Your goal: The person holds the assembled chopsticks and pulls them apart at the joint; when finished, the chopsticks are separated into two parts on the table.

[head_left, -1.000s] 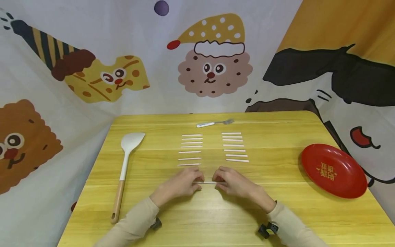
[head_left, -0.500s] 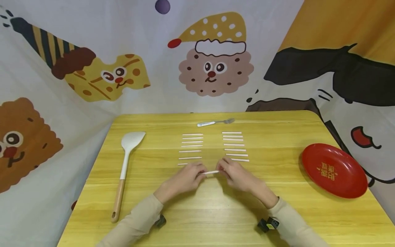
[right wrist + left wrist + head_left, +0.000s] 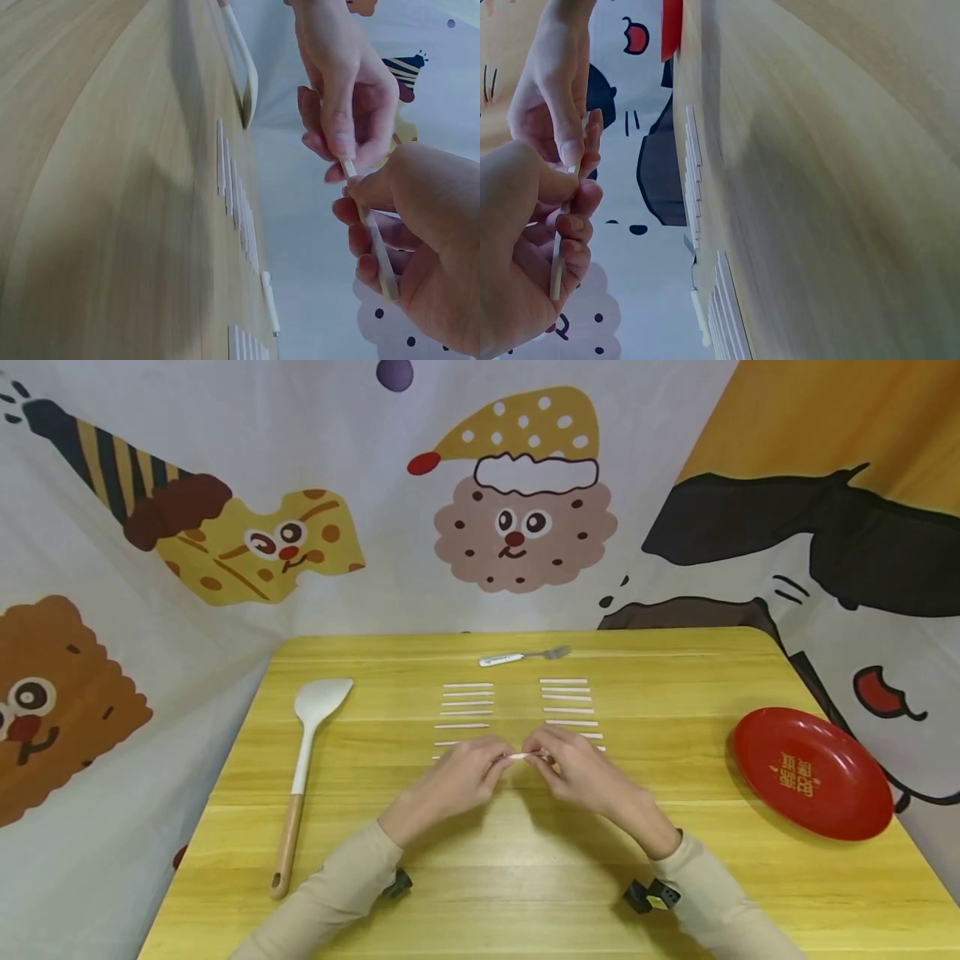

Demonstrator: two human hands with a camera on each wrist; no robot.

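Level between my two hands is a thin, pale white stick [image 3: 518, 756]. My left hand [image 3: 459, 774] pinches one end and my right hand [image 3: 583, 768] pinches the other, fingertips close together. Both wrist views show the stick [image 3: 557, 259] lifted above the table, running past the thumbs into the palms. Just beyond my hands lie two columns of similar sticks: a left column [image 3: 467, 703] and a right column [image 3: 567, 710]. My hands partly cover the nearest sticks of both columns in the head view.
A fork [image 3: 501, 660] with a white handle lies at the back of the wooden table [image 3: 510, 893]. On the left is a white spatula [image 3: 303, 760] with a wooden handle. A red oval plate [image 3: 832, 777] sits on the right. Behind hangs a printed cloth [image 3: 390, 543].
Both hands have risen from near the tabletop and moved away from me with the stick. They have come closer together, so less of it shows between the fingers.
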